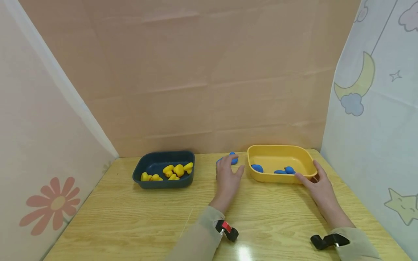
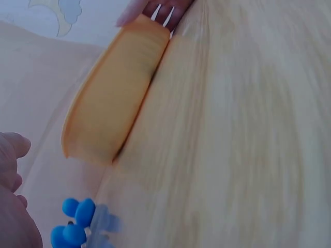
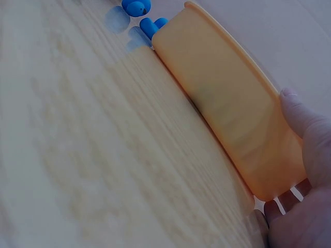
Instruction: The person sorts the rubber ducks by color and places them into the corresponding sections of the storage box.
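blue ducks (image 1: 232,158) sit just beyond the left hand (image 1: 228,177)'s loose, empty fingers, needing a pinch, while the right hand (image 1: 318,185) grips the yellow tray (image 1: 277,177).

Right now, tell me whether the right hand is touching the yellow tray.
Touching. The right wrist view shows the right hand gripping the yellow tray at its corner, thumb on the rim.

The camera on my head looks forward and down from a distance, over the whole pale wooden tabletop (image 1: 137,221) to the back wall. The camera on my left wrist sits low and very close, facing the outer wall of the yellow plastic rectangular tray (image 2: 108,103). The one on my right wrist sees the same tray wall (image 3: 232,108) from its other end. All three views share this tray (image 1: 277,177).
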The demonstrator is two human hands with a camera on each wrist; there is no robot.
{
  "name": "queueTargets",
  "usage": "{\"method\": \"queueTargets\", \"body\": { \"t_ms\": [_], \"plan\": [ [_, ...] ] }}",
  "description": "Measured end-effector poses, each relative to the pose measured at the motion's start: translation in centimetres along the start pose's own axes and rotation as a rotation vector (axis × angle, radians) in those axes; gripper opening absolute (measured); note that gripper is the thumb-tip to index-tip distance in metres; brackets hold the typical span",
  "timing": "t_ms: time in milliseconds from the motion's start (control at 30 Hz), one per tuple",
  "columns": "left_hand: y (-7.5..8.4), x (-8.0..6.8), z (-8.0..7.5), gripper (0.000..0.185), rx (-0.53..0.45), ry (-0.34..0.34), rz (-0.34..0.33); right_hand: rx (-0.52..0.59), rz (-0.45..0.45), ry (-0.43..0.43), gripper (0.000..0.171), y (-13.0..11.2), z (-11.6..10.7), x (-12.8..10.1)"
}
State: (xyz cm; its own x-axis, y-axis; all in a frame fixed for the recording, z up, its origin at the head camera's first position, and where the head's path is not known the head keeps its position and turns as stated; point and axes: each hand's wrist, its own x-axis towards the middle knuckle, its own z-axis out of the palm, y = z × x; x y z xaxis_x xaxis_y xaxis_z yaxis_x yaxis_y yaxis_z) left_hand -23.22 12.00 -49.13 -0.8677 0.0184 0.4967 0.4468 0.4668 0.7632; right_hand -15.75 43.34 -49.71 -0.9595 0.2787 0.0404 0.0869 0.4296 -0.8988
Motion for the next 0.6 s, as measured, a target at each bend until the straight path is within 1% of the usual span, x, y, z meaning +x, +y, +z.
{"method": "queueTargets", "body": {
  "t_ms": [100,200,367,500,600],
  "plan": [
    [-1.1,0.1,-0.3,0.039,0.022,0.033,0.022,-0.001,0.006,-0.001,0.108,0.0,0.0,0.0],
    [-2.0,0.3,-0.4,0.040,0.032,0.046,0.026,0.003,0.005,0.002,0.108,0.0,0.0,-0.1],
    [-3.2,0.7,-0.5,0.042,0.066,0.062,0.009,-0.007,0.003,0.007,0.107,0.1,0.1,-0.1],
    [-3.9,0.9,-0.9,0.041,0.095,0.084,-0.010,-0.005,0.001,0.008,0.108,0.1,0.1,0.0],
    [-4.2,1.0,-1.1,0.041,0.102,0.079,-0.029,-0.006,-0.003,0.011,0.107,0.1,0.2,0.1]
  ]
}}
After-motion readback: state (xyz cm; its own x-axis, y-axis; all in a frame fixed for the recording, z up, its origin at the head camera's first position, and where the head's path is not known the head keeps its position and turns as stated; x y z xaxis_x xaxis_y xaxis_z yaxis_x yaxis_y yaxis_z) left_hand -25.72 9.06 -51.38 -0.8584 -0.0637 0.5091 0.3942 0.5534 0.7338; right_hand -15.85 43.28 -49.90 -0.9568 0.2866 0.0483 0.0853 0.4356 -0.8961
